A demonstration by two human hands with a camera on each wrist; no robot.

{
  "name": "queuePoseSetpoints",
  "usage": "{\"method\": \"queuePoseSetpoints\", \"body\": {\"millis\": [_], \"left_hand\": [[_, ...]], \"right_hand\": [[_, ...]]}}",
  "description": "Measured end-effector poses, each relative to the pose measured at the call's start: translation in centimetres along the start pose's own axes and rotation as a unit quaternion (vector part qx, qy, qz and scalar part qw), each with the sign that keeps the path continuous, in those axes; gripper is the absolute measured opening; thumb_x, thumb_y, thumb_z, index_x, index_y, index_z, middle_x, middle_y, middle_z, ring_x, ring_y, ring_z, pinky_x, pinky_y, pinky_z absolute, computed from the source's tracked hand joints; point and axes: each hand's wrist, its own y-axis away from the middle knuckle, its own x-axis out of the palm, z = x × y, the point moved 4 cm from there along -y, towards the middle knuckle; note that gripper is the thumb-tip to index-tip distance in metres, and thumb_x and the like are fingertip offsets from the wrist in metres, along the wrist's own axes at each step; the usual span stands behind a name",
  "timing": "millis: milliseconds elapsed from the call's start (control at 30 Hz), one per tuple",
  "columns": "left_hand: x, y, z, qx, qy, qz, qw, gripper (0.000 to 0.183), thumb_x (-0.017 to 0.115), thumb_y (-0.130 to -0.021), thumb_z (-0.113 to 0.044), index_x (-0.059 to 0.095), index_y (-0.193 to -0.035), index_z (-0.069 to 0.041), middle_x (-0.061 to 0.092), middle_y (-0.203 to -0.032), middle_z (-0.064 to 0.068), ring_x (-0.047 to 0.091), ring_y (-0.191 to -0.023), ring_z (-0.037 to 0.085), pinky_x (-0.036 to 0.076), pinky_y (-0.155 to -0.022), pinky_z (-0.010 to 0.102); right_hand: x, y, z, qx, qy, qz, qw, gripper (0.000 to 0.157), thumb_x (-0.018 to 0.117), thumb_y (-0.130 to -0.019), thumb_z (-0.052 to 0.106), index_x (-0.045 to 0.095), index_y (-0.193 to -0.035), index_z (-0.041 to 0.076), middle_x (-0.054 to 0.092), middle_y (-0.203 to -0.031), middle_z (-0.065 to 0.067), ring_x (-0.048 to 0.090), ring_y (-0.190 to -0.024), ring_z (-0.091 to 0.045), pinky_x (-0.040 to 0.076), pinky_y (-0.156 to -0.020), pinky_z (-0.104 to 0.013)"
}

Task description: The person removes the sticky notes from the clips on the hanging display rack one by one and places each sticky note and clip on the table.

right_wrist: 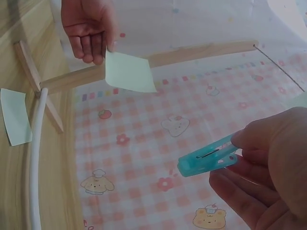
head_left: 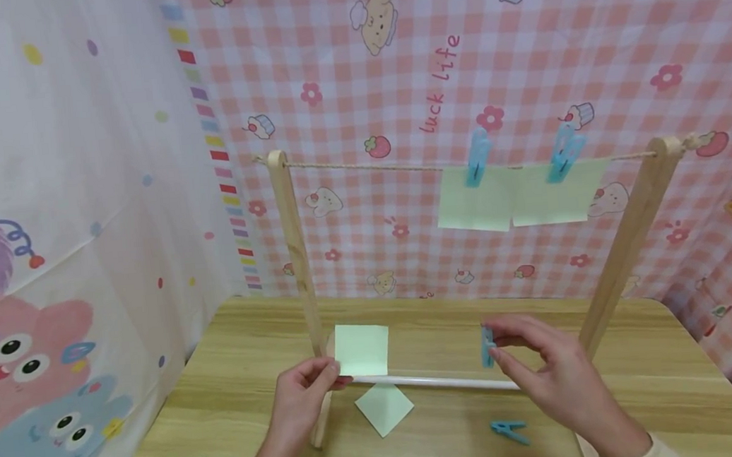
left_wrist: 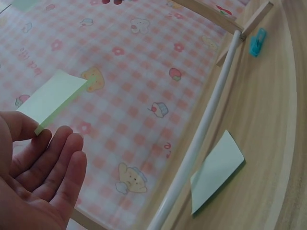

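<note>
My left hand pinches a pale green paper square by its lower left corner, between thumb and forefinger. In the left wrist view that paper stands up from the fingertips. A blue clothespin is held between the thumb and fingers of my right hand; the right wrist view shows this clothespin gripped at its handle end. On the table lie another green paper and another blue clothespin. Two green sheets hang from the string, clipped by blue clothespins.
A wooden frame has a left post, a right post and a string between their tops. A white rod joins the posts low down. Checked pink cloth covers the wall behind the wooden table.
</note>
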Motion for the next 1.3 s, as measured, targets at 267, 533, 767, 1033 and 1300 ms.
{"method": "queuePoseSetpoints", "body": {"millis": [267, 533, 767, 1033, 1300], "left_hand": [[-0.5, 0.2, 0.8, -0.001, 0.030, -0.004, 0.9996, 0.015, 0.068, -0.101, 0.003, 0.072, -0.108, 0.015, 0.078, -0.088, 0.015, 0.077, -0.076, 0.016, 0.065, -0.079, 0.026], [-0.7, 0.3, 1.6, -0.022, 0.018, 0.002, 0.9996, 0.017, 0.069, -0.100, 0.001, 0.072, -0.109, 0.015, 0.079, -0.090, 0.022, 0.077, -0.076, 0.018, 0.065, -0.079, 0.026], [-1.1, 0.6, 2.8, -0.045, -0.003, -0.002, 0.9990, 0.018, 0.069, -0.102, -0.002, 0.072, -0.110, 0.013, 0.079, -0.090, 0.020, 0.076, -0.078, 0.022, 0.065, -0.078, 0.029], [-1.7, 1.0, 4.2, -0.071, -0.001, -0.004, 0.9974, 0.019, 0.069, -0.103, -0.004, 0.073, -0.111, 0.013, 0.080, -0.090, 0.017, 0.077, -0.079, 0.022, 0.064, -0.076, 0.027], [-2.4, 1.6, 5.0, -0.084, 0.001, -0.003, 0.9964, 0.020, 0.067, -0.102, -0.001, 0.071, -0.111, 0.015, 0.079, -0.087, 0.014, 0.076, -0.077, 0.019, 0.064, -0.072, 0.027]], "right_hand": [[0.2, 0.8, -0.5, 0.026, -0.005, 0.008, 1.000, 0.051, 0.082, -0.078, -0.021, 0.077, -0.123, 0.004, 0.079, -0.115, -0.010, 0.074, -0.098, 0.001, 0.058, -0.086, -0.010], [0.4, 2.2, -1.3, 0.042, 0.007, 0.025, 0.999, 0.051, 0.083, -0.079, -0.020, 0.076, -0.123, 0.006, 0.079, -0.114, -0.008, 0.073, -0.096, 0.002, 0.058, -0.083, -0.010], [1.2, 3.4, -2.1, 0.034, -0.003, 0.032, 0.999, 0.052, 0.084, -0.077, -0.021, 0.076, -0.121, 0.006, 0.078, -0.110, -0.008, 0.074, -0.093, 0.000, 0.059, -0.081, -0.011], [2.2, 5.1, -2.5, 0.032, 0.021, 0.064, 0.997, 0.052, 0.087, -0.077, -0.014, 0.075, -0.122, 0.009, 0.079, -0.110, -0.004, 0.076, -0.091, -0.004, 0.059, -0.081, -0.012], [2.6, 6.7, -3.3, 0.064, 0.019, 0.096, 0.993, 0.046, 0.086, -0.083, -0.010, 0.074, -0.123, 0.009, 0.079, -0.111, -0.006, 0.075, -0.093, -0.003, 0.063, -0.074, -0.019]]}}
